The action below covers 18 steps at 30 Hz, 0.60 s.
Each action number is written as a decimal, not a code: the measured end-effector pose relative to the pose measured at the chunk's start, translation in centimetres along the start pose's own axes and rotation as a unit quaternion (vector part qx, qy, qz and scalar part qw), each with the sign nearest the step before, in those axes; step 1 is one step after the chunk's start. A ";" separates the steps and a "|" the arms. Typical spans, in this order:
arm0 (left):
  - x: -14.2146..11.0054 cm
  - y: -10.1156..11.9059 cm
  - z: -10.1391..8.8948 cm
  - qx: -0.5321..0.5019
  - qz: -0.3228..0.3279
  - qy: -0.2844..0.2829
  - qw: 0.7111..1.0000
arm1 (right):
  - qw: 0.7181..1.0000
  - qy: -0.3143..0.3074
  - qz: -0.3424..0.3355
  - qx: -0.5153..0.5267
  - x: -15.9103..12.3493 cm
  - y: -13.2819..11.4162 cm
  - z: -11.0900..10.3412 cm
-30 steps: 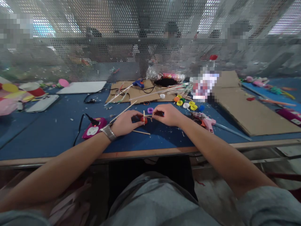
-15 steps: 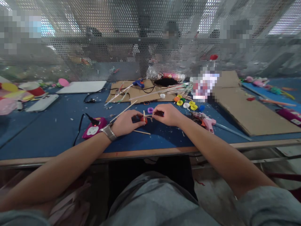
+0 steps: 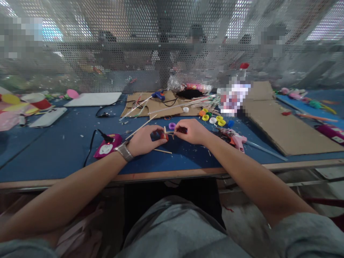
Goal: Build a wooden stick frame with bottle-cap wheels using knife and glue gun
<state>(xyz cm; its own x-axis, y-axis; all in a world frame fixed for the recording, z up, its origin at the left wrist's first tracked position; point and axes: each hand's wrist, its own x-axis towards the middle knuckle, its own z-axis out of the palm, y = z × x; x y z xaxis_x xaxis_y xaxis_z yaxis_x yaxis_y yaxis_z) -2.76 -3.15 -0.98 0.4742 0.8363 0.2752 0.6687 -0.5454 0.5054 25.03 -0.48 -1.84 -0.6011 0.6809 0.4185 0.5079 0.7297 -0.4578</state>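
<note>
My left hand [image 3: 146, 140], with a metal watch on its wrist, grips a small red-orange bottle cap [image 3: 164, 137] between thumb and fingers. A short pale wooden stick stands up at the cap. My right hand [image 3: 192, 131] pinches the end of thin wooden sticks [image 3: 170, 133] that reach across to the cap; whether they are joined to it I cannot tell. Just behind the fingertips lies a purple bottle cap [image 3: 172, 125]. One loose wooden stick [image 3: 141, 127] lies beyond my left hand, and another [image 3: 163, 151] in front of it.
A pink glue gun [image 3: 238, 139] with a clear glue stick lies right of my right hand. Left stands a purple power socket [image 3: 109, 146] with a plug. Behind are several coloured caps [image 3: 219, 119], a blue glue gun [image 3: 158, 95] on cardboard [image 3: 169, 97], and a metal mesh screen [image 3: 139, 53].
Almost nothing differs. Both hands keep the same hold on the red-orange cap and the sticks, with only a very slight shift.
</note>
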 end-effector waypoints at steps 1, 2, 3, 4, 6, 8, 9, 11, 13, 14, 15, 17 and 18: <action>0.0 0.0 0.0 -0.002 0.001 0.002 1.000 | 1.000 0.000 0.001 0.000 0.0 0.0 0.0; 0.0 0.1 0.0 -0.004 0.002 0.005 1.000 | 1.000 -0.001 0.001 -0.001 0.0 0.0 0.0; 0.0 0.1 0.0 -0.006 0.003 0.007 1.000 | 1.000 -0.002 0.002 -0.001 0.0 0.0 0.0; -0.1 0.1 0.0 -0.008 0.004 0.009 1.000 | 1.000 -0.002 0.002 -0.001 0.0 0.0 0.0; -0.1 0.0 -0.1 -0.015 0.005 0.012 1.000 | 1.000 -0.003 0.003 -0.001 -0.1 0.0 0.0; -0.1 0.0 -0.2 -0.023 0.003 0.016 1.000 | 1.000 -0.004 0.002 -0.001 -0.1 0.1 0.0; -0.1 0.0 -0.2 -0.029 0.001 0.017 0.999 | 1.000 -0.004 0.002 -0.001 -0.1 0.1 0.0; -0.1 -0.1 -0.3 -0.037 -0.002 0.020 0.999 | 1.000 -0.005 0.002 -0.001 -0.1 0.1 0.0; 0.0 -0.1 -0.3 -0.041 -0.001 0.021 0.999 | 1.000 -0.005 0.002 0.000 -0.1 0.1 0.0; 0.0 0.0 -0.3 -0.041 -0.001 0.021 0.999 | 1.000 -0.004 0.003 0.000 -0.1 0.1 0.0; 0.1 0.0 -0.3 -0.041 0.000 0.021 0.999 | 1.000 -0.004 0.003 0.000 -0.1 0.1 0.0; 0.1 0.0 -0.2 -0.040 0.000 0.019 0.999 | 1.000 -0.004 0.003 0.002 -0.1 0.0 0.0; 0.1 0.0 -0.2 -0.039 -0.001 0.018 0.999 | 1.000 -0.004 0.003 0.003 -0.1 0.0 0.0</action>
<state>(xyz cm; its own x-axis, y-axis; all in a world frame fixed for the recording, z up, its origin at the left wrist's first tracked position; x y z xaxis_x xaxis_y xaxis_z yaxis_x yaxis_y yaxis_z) -2.81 -3.03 -0.76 0.4505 0.8401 0.3022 0.6230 -0.5382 0.5677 25.07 -0.53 -1.86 -0.6030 0.6847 0.4095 0.5077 0.7253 -0.4650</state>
